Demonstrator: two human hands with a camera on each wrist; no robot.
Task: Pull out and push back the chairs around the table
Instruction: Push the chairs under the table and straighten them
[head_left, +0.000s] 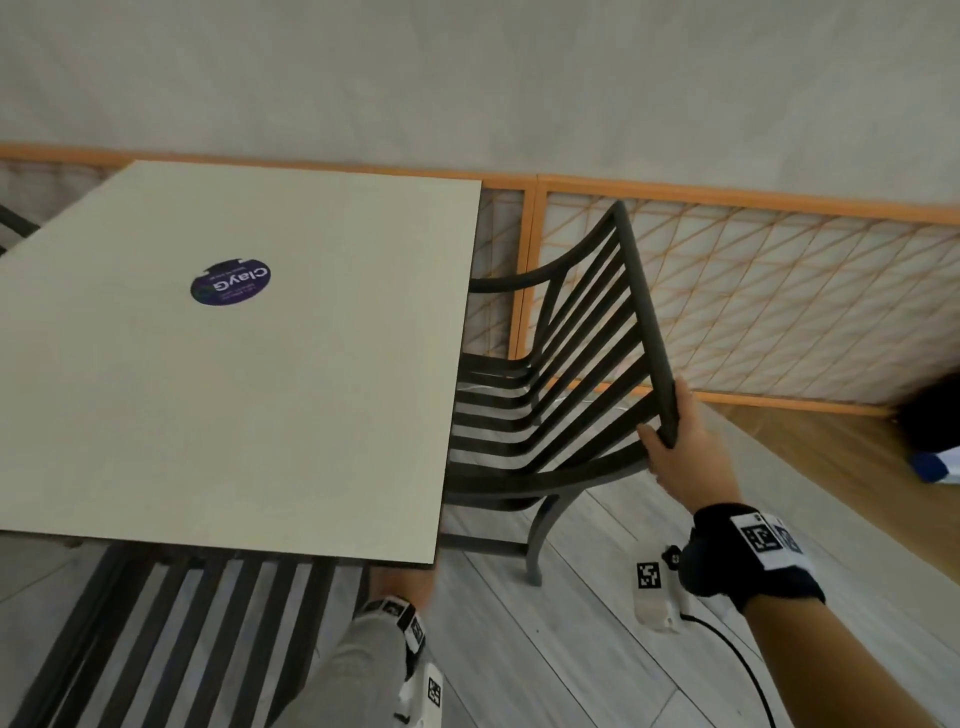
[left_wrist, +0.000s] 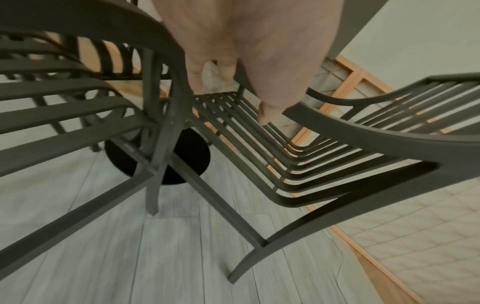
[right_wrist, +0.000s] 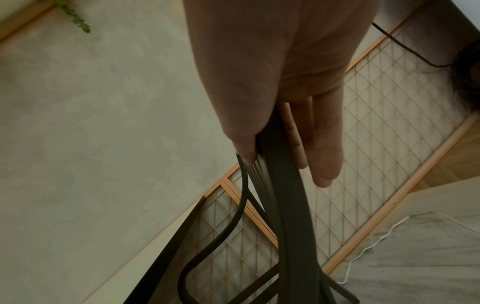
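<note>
1. Black slats make up the chair (head_left: 571, 364) at the bench's right side, its seat partly under the bench (head_left: 234, 364) edge and its back tipped toward the person. The right hand (head_left: 685, 452) reaches forward from a bare forearm with a black wrist strap and holds the near end of the chair's top rail.
2. The left hand (head_left: 402, 584) hangs low under the near corner of the bench (mostly hidden in the head view), coming out of a grey sleeve, between the two chairs.
3. A second slatted chair (head_left: 171, 639) stands tucked at the near side of the bench. A round purple sticker (head_left: 231, 280) lies on the bench top. Behind the tipped chair runs a wood-framed lattice panel (head_left: 779, 291); a white cord (right_wrist: 363, 253) trails over the grey plank floor (head_left: 519, 649). The black round bench foot (left_wrist: 187, 158) shows between the chairs' legs.
4. The right hand's fingers (right_wrist: 324, 156) lie fairly straight along the far face of the rail, the thumb pressing the near face: a flat pinch on the rail.
5. The left hand's fingers (left_wrist: 270, 111) point downward, loosely together, holding nothing; whether the thumb touches the armrest beside it I cannot tell.
</note>
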